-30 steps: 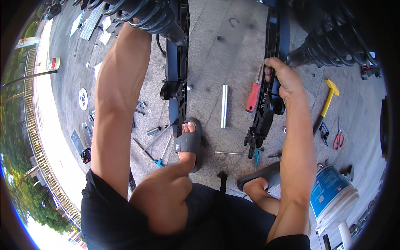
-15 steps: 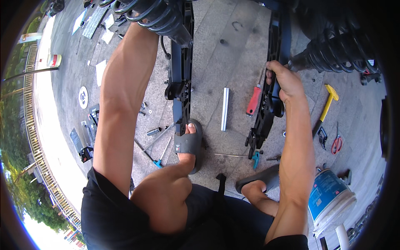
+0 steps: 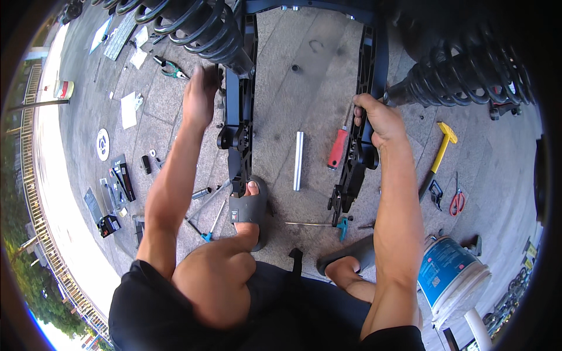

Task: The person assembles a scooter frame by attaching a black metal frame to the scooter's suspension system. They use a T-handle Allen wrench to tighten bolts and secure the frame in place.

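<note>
Black frame arms [image 3: 241,117] gripped by both hands [image 3: 374,120]

Around you on the paved floor [image 3: 316,88]: a silver metal tube [image 3: 298,160], a red-handled screwdriver [image 3: 338,148] just beside it, a yellow-headed hammer [image 3: 439,153], red-handled scissors [image 3: 457,199], a blue-and-white bucket [image 3: 449,275], green-handled pliers [image 3: 171,70], scattered paper sheets [image 3: 129,109].

Blue-labelled white bucket [image 3: 448,275], lower right; small black boxes [image 3: 120,181], left pavement; white paper sheets [image 3: 129,109], upper left.
</note>
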Available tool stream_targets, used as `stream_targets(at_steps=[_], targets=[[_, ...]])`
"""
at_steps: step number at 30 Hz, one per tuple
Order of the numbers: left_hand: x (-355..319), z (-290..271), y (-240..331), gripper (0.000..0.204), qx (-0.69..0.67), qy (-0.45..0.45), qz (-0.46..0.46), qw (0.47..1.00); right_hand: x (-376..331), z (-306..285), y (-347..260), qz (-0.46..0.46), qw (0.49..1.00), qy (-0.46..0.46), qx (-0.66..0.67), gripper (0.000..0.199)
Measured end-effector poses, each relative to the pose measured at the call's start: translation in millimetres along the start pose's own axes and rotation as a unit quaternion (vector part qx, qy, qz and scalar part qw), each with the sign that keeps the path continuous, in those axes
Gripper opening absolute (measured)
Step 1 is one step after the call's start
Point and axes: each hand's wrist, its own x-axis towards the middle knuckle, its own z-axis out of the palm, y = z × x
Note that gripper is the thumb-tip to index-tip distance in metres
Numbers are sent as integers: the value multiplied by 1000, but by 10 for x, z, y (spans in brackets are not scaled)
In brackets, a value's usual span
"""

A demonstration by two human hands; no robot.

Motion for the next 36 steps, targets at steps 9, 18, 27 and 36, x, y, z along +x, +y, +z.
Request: stream_targets(at_steps=[9,18,27,36], targets=[[-1038,-334,-115,85,26,-291,-81,953,-23,5,-21,33,999,-19,-2,10],[-1237,-26,-274,25,137,-90,-223,961,-20,-11,-30,22,1000,3,-20,10],[-1241,-47,-137,25,124,-106,-245,956,-587,45,-75,-155,842,140,-497,46],[-1266,-51,-204,27,110,-106,-233,960,-469,1031,-626,-558,713,169,-390,31]])
